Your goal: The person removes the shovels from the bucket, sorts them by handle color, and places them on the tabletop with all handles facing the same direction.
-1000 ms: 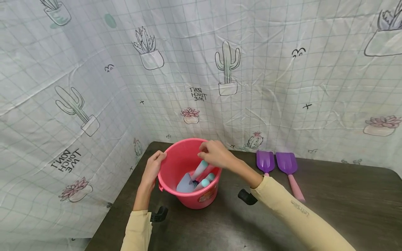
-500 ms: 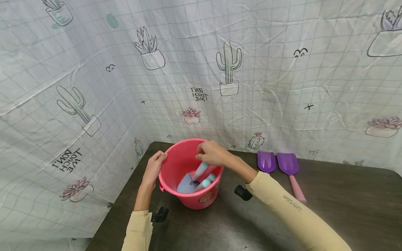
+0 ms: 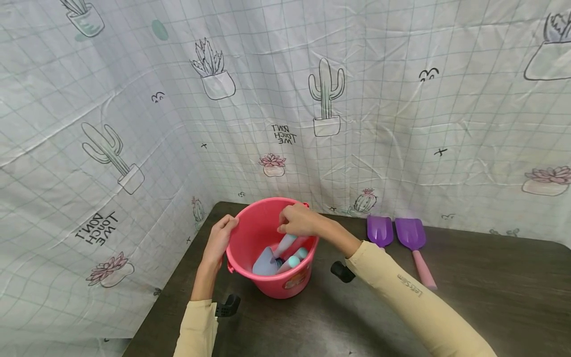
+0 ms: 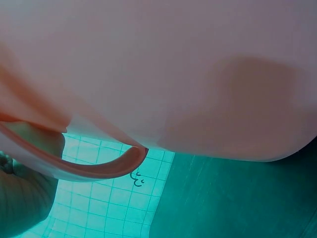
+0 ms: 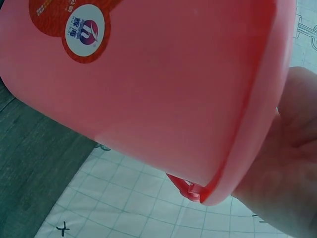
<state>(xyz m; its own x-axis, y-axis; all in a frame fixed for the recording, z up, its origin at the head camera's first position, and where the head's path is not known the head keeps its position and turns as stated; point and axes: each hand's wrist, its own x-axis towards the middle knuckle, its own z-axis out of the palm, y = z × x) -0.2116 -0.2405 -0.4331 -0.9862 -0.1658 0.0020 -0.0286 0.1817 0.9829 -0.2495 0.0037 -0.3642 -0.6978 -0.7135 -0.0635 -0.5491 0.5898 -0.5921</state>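
A pink bucket [image 3: 281, 287] stands on the dark table, its mouth tilted toward the head camera. My left hand [image 3: 220, 238] grips its left rim, thumb inside. My right hand [image 3: 300, 220] reaches over the right rim, fingers loosely bent, fingertips just above the turquoise handle end [image 3: 290, 238] of a tool inside. A blue-grey toy shovel blade [image 3: 265, 264] and several pale handles with turquoise ends lie in the bucket. In the right wrist view, the right hand [image 5: 290, 163] shows behind the rim; in the left wrist view, the left hand [image 4: 27, 198] is beside the bucket's curved pink handle [image 4: 94, 171].
Two purple toy shovels [image 3: 411, 233] with pink handles lie on the dark table [image 3: 490, 277], right of the bucket and near the back edge. A white cloth [image 3: 379, 124] printed with cacti hangs behind and to the left. Black camera mounts [image 3: 227, 306] project from both wrists.
My right hand has moved slightly down and left, deeper over the bucket's mouth, its fingertips closer together. The left hand keeps its grip on the rim; the shovels on the table stay put.
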